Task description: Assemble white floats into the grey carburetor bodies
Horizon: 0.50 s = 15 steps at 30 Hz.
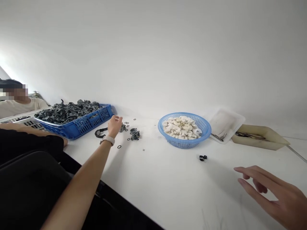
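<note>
My left hand (114, 126) reaches over the left part of the table, its fingers curled. A dark grey plastic fitting (123, 128) is right at its fingers; whether they grip it is hidden. Just right of that, another dark grey fitting (135, 134) rests on the tabletop. Several thin black rubber rings lie around them, among them a ring (119, 147) nearer to me. At the lower right, my right hand (275, 195) hovers above the table with thumb and forefinger apart and nothing between them. The nearest things to it are small black ring-shaped parts (202, 157).
A blue crate (79, 128) heaped with dark grey fittings stands at the left, beside a black watch (98, 132). A blue basket (187, 143) holds white curved pieces. Behind it are a translucent tray (227, 119) and a yellowish container (271, 140) with tools. A person sits far left.
</note>
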Each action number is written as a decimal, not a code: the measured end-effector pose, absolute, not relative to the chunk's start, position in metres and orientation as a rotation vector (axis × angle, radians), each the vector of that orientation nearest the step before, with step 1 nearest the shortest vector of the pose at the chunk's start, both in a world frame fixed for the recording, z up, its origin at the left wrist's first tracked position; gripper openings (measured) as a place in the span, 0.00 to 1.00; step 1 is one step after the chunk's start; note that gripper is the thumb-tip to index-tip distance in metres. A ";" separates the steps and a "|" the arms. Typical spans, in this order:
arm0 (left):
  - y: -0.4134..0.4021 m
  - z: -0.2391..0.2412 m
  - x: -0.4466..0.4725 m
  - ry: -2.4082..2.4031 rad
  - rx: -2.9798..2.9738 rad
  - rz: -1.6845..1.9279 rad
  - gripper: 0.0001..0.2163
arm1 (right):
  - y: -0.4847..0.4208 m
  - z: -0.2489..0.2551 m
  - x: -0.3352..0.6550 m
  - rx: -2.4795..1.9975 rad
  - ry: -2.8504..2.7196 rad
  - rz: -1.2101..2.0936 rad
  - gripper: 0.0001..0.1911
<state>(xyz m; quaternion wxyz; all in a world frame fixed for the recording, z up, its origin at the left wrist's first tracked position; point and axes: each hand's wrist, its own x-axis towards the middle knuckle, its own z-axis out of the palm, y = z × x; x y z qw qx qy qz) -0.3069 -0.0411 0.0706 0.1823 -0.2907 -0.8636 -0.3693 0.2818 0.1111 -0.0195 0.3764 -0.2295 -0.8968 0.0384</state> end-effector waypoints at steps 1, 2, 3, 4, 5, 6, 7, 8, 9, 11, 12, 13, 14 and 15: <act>-0.050 0.067 -0.323 -2.526 -0.771 -0.980 0.15 | 0.110 -0.021 0.280 -0.570 -2.296 0.122 0.15; -0.057 0.063 -0.336 -2.599 -0.734 -0.917 0.16 | 0.110 -0.023 0.280 -0.557 -2.299 0.146 0.15; -0.063 0.058 -0.347 -2.659 -0.710 -0.857 0.17 | 0.110 -0.025 0.280 -0.556 -2.307 0.169 0.15; -0.067 0.053 -0.355 -2.706 -0.701 -0.803 0.17 | 0.112 -0.027 0.280 -0.570 -2.314 0.188 0.15; -0.068 0.048 -0.363 -2.740 -0.706 -0.754 0.17 | 0.114 -0.029 0.282 -0.592 -2.317 0.204 0.15; -0.067 0.043 -0.368 -2.765 -0.725 -0.711 0.18 | 0.116 -0.031 0.283 -0.617 -2.320 0.219 0.15; -0.064 0.039 -0.373 -2.782 -0.752 -0.672 0.18 | 0.118 -0.032 0.285 -0.644 -2.323 0.233 0.15; -0.059 0.035 -0.377 -2.793 -0.781 -0.638 0.19 | 0.120 -0.032 0.286 -0.668 -2.323 0.244 0.15; -0.054 0.031 -0.380 -2.799 -0.807 -0.609 0.19 | 0.120 -0.031 0.287 -0.686 -2.321 0.252 0.15; -0.044 0.025 -0.383 -2.804 -0.839 -0.568 0.20 | 0.120 -0.027 0.287 -0.705 -2.318 0.254 0.15; -0.041 0.023 -0.383 -2.803 -0.845 -0.554 0.20 | 0.118 -0.025 0.287 -0.707 -2.314 0.246 0.15; -0.038 0.022 -0.383 -2.799 -0.850 -0.544 0.20 | 0.117 -0.023 0.286 -0.707 -2.311 0.236 0.15; -0.037 0.022 -0.382 -2.794 -0.859 -0.535 0.20 | 0.116 -0.022 0.285 -0.706 -2.310 0.228 0.15; -0.037 0.023 -0.381 -2.787 -0.875 -0.526 0.20 | 0.115 -0.021 0.285 -0.706 -2.312 0.223 0.15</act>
